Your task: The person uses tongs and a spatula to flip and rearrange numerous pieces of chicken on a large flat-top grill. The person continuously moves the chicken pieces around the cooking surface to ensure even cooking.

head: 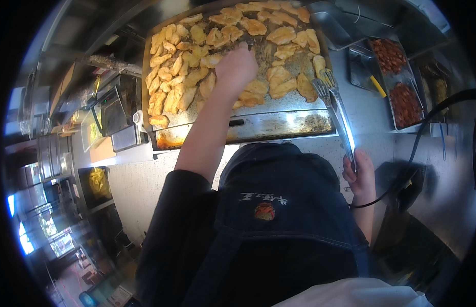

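Before me lies a flat-top griddle [276, 119] covered with many pieces of browned meat that look like chicken [282, 35]. My left hand [238, 65] reaches out over the middle of the griddle, its fingers curled downward. The fingertips are largely hidden from above, so whether they grip anything is unclear. Down at the right, my right hand [358, 172] is closed around the handle end of metal tongs [340, 115]. Their slotted tips point away from me and overlap the griddle's right edge, near a few meat pieces [307, 88].
Right of the griddle, metal trays hold reddish raw-looking meat [404, 103]. Beside them sits a metal pan [360, 75] with a yellow-handled tool [378, 86]. A deeper metal pan [332, 25] stands farther back. A black cable [418, 134] curves near my right arm. Containers [125, 136] crowd the left side.
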A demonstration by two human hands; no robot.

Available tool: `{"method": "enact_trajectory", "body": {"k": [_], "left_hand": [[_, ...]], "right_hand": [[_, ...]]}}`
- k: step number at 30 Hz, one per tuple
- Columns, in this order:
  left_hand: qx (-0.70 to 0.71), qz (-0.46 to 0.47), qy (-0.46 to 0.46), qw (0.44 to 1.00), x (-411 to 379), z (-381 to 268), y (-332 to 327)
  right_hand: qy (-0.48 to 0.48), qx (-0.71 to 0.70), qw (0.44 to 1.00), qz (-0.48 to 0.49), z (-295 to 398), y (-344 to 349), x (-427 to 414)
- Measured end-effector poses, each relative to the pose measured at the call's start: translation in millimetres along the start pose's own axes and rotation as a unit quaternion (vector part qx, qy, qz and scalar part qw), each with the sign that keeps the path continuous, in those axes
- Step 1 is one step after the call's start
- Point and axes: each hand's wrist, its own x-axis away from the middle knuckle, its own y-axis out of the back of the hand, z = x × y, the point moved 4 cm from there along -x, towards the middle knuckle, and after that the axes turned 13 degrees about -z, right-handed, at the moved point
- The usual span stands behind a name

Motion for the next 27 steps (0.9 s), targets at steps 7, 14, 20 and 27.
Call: {"method": "enact_trajectory", "body": {"k": [7, 14, 20, 27], "left_hand": [[-0.004, -0.009, 0.037, 0.999, -53.1, -21.9, -4.7], [-0.014, -0.017, 0.042, 0.999, 24.3, 6.7, 24.9], [0.131, -0.083, 0.073, 0.985, 128.6, 63.7, 108.0], [0.250, -0.131, 0.159, 0.946, 206.6, 166.9, 135.7]], "right_hand": [[-0.025, 0.028, 0.999, 0.023, 20.0, -1.4, -18.0], [-0.004, 0.088, 0.996, 0.012, 38.8, -59.5, -46.7], [-0.030, 0.066, 0.997, 0.033, 40.5, -160.7, -132.7], [0.087, 0.112, 0.990, -0.023, 27.2, -267.9, -211.2]]}}
